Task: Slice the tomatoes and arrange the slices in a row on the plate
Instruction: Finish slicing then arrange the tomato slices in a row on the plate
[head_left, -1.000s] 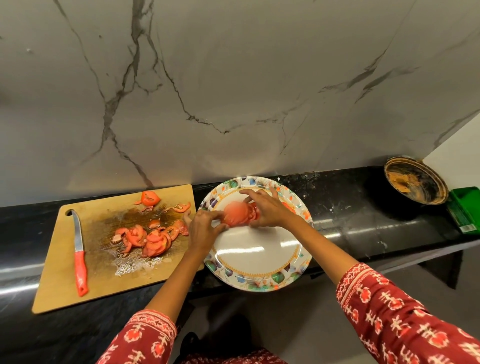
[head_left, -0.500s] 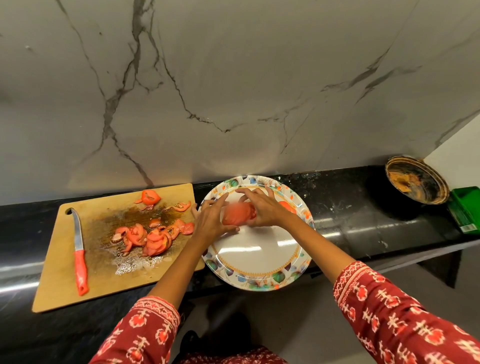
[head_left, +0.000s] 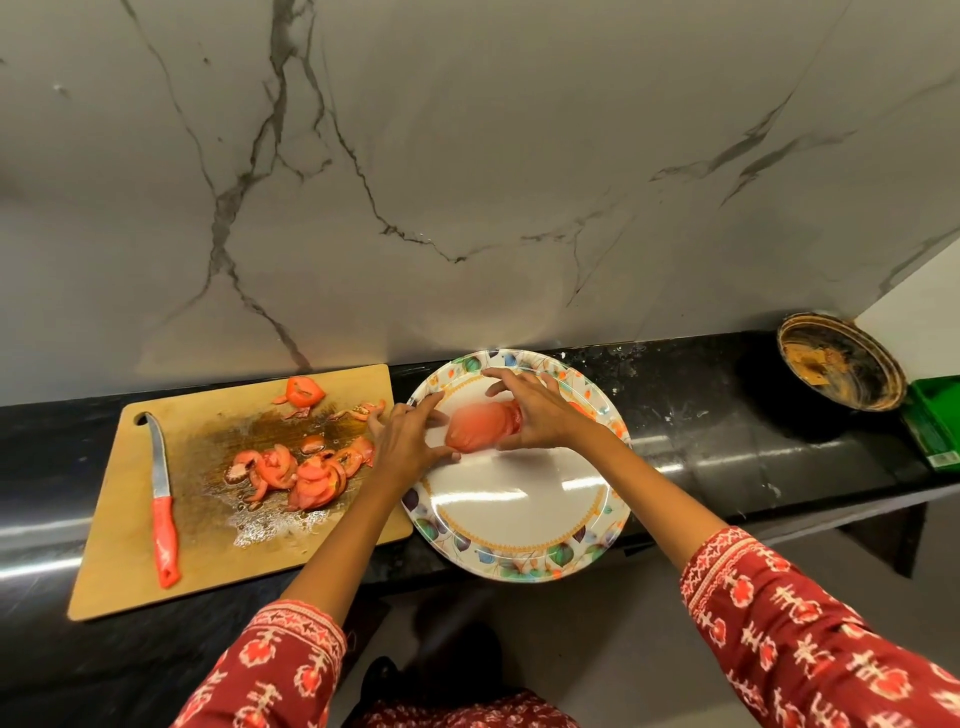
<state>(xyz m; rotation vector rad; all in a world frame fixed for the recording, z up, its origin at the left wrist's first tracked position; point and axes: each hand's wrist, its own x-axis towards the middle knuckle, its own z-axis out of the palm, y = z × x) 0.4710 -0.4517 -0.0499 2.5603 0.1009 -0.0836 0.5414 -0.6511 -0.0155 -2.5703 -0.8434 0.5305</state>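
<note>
- Holding a stack of tomato slices (head_left: 480, 427) over the far half of the plate (head_left: 519, 551), the right hand (head_left: 540, 415) curls its fingers around the right end of the stack, with the thumb under the near side.
- The left hand (head_left: 410, 441) meets the stack's left end with fingers mostly straight and spread, the thumb reaching along the near side; it steadies and fans the slices, and I judge it is not gripping them.
- The slices are blurred, so I cannot tell whether the stack touches the plate or hangs just above it.
- Both forearms come in from the near edge of the counter (head_left: 727, 441) and converge on the plate, wrists low, patterned sleeves pushed back.
- Risk: the slices look wet and soft, so a tight squeeze could crush them, and a loose one could let them slide out in a heap, not a row.
- Risk: the plate's near rim overhangs the counter's near edge, so a downward press there could tip it.
- More cut tomato pieces (head_left: 306, 473) wait in the middle of the cutting board (head_left: 130, 571), which lies to the left, touching the plate.
- A knife (head_left: 161, 499) with a red handle lies along the board's left side, well apart from both hands.
</note>
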